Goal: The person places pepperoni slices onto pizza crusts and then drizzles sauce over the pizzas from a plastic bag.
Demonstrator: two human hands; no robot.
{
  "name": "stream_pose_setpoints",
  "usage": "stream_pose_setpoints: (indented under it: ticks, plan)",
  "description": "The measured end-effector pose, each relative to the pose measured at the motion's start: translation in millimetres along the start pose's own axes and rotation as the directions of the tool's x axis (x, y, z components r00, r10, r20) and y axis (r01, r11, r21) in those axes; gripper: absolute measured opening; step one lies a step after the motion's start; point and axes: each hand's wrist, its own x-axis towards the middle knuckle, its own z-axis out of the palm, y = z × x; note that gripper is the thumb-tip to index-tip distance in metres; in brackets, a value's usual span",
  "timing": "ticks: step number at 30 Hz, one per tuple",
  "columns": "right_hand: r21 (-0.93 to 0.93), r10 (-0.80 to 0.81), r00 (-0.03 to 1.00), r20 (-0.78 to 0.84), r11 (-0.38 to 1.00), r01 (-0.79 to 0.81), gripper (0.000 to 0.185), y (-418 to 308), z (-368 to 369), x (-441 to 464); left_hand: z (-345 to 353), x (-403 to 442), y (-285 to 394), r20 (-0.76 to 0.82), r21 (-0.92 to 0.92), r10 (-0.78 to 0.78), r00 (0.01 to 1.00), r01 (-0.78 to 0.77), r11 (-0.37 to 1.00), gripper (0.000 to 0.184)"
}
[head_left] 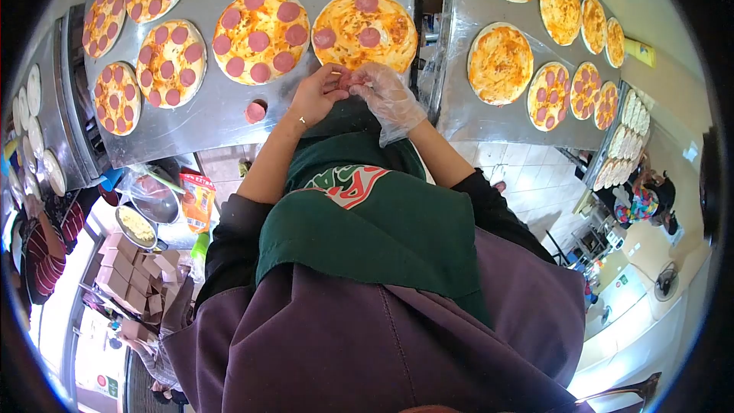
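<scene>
My bare left hand (pixel 318 93) and my right hand (pixel 388 101), in a clear plastic glove, meet at the table's front edge. Pinched between their fingertips are some round pink sausage slices (pixel 351 82); how many I cannot tell. Just beyond my fingers lies a pizza (pixel 397 40) with sauce, cheese and three sausage slices on it. To its left is a pizza (pixel 261 37) bearing several slices spread over its top. A short stack of sausage slices (pixel 255 112) sits on the metal table (pixel 206 118), left of my left forearm.
More topped pizzas (pixel 172 65) cover the left part of the table. On a second metal table (pixel 505 122) at right, some pizzas (pixel 501 63) carry only sauce and cheese. Cardboard boxes (pixel 126 271), a pot (pixel 157 203) and an orange bag (pixel 198 200) are at lower left. Other people work at both sides.
</scene>
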Motion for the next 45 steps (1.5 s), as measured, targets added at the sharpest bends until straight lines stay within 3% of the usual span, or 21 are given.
stream_pose_setpoints:
  ticks: [2, 4, 6, 11, 13, 15, 18, 21, 25, 28, 30, 37, 41, 45]
  plan:
    - [0.057, 0.043, 0.999, -0.005, 0.997, -0.043, 0.020, -0.7, 2.4, 1.4, -2.3, 0.3, -0.1, -0.011, -0.029, -0.014, 1.000, 0.014, 0.999, 0.041]
    - [0.114, 0.087, 0.996, -0.010, 0.990, -0.085, 0.019, -5.4, 1.2, 3.6, -5.8, -0.4, -0.8, 0.055, -0.178, 0.006, 0.998, 0.004, 0.984, 0.043]
    - [-0.122, -0.047, 0.999, -0.005, 0.991, 0.046, 0.019, -11.1, -5.5, 4.4, -6.3, -0.9, -2.1, 0.063, -0.189, -0.004, 0.998, 0.016, 0.982, 0.043]
    - [-0.117, -0.079, 0.995, 0.067, 0.989, 0.086, 0.017, -9.7, -12.3, 6.4, -5.2, -1.3, -6.8, 0.072, -0.242, 0.012, 0.997, 0.006, 0.970, 0.042]
    - [-0.068, -0.089, 0.992, 0.094, 0.993, 0.095, 0.017, -13.2, -14.0, 7.5, -5.1, -2.4, -4.6, 0.073, -0.219, 0.004, 0.997, 0.012, 0.976, 0.042]
    - [0.048, -0.006, 0.993, 0.116, 0.999, 0.000, 0.016, -18.1, -17.1, 6.5, -5.0, -2.6, -3.5, 0.088, -0.227, -0.004, 0.996, 0.024, 0.973, 0.043]
    - [-0.024, 0.081, 0.989, 0.127, 0.997, -0.079, 0.015, -9.9, -15.9, 5.1, -3.9, -1.6, -2.9, 0.101, -0.200, -0.020, 0.995, 0.040, 0.979, 0.043]
    - [-0.034, -0.014, 0.998, 0.066, 0.999, 0.016, 0.017, -18.1, -16.0, 1.7, -1.3, 0.0, -3.7, 0.100, -0.184, -0.050, 0.994, 0.068, 0.981, 0.042]
    - [0.005, 0.033, 0.994, 0.102, 0.999, -0.034, 0.020, -16.3, -11.0, -0.2, -0.4, 4.4, -9.8, 0.118, -0.195, -0.063, 0.991, 0.085, 0.977, 0.038]
    - [0.028, -0.001, 1.000, 0.025, 1.000, 0.000, 0.023, -6.6, -6.4, -0.5, -0.7, 2.5, -6.2, 0.123, -0.152, -0.065, 0.990, 0.084, 0.985, 0.038]
    - [0.134, 0.026, 0.999, 0.045, 0.990, -0.032, 0.020, -5.1, -6.4, -0.9, -0.6, 0.0, -0.8, 0.122, -0.141, -0.104, 0.987, 0.121, 0.983, 0.038]
    - [0.140, 0.046, 0.998, 0.040, 0.989, -0.051, 0.014, -14.5, -9.1, 0.1, 1.3, -3.5, 13.5, 0.117, -0.115, -0.156, 0.981, 0.170, 0.979, 0.037]
    - [0.051, 0.044, 0.995, 0.085, 0.998, -0.048, 0.014, -10.0, -9.1, 1.7, -0.1, -4.0, 11.0, 0.119, -0.120, -0.159, 0.980, 0.173, 0.978, 0.036]
    - [-0.026, 0.047, 0.991, 0.126, 0.999, -0.045, 0.014, -12.7, -11.5, 4.5, -7.0, -0.3, 13.6, 0.167, -0.008, -0.136, 0.977, 0.139, 0.990, 0.034]
